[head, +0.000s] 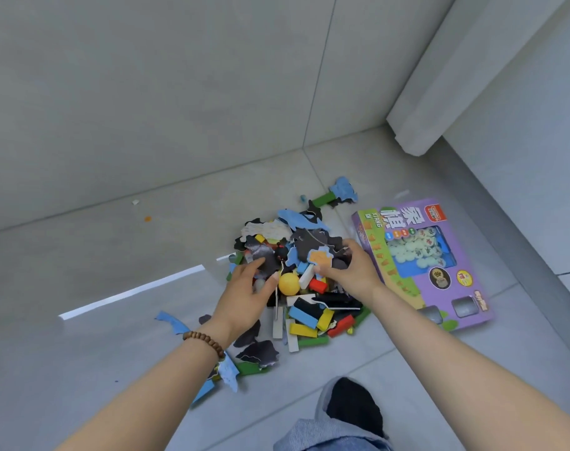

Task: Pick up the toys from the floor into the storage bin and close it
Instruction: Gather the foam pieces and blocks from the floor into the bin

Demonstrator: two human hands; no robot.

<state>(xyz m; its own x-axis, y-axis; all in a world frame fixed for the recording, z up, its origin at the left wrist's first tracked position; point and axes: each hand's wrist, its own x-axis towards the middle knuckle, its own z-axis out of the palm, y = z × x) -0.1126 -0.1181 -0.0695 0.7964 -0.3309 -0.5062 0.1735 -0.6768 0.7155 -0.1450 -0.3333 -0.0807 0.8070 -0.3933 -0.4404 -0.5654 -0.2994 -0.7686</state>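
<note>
Your left hand (pixel 244 296) and right hand (pixel 353 271) both curl their fingers round puzzle pieces (pixel 309 242) in the one toy pile (pixel 304 315), just left of the one xiangqi box (pixel 421 255). One yellow ball (pixel 289 283) shows; the overlapping pieces can't be counted.

"What is on the arm?"
"A band of round brown wooden beads (pixel 205 342) at 7 o'clock, just behind the left grip (pixel 244 289). Both arms are bare."
"And at 6 o'clock?"
"Blue jeans (pixel 325 431), and a black shoe or sock (pixel 355 406)."
</note>
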